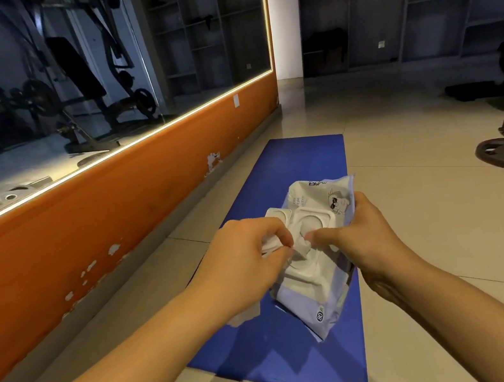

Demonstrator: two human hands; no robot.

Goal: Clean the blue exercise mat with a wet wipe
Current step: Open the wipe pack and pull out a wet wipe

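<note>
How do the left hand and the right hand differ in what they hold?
The left hand pinches a white wet wipe at the opening; the right hand grips the wipe pack by its right edge. The left hand's fingers curl tight; the right hand's thumb stretches across the pack. Both are over the blue mat.

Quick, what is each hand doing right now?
Left hand: pinching a wet wipe at the opening of the wipe pack.
Right hand: gripping the wipe pack, thumb on top.
</note>
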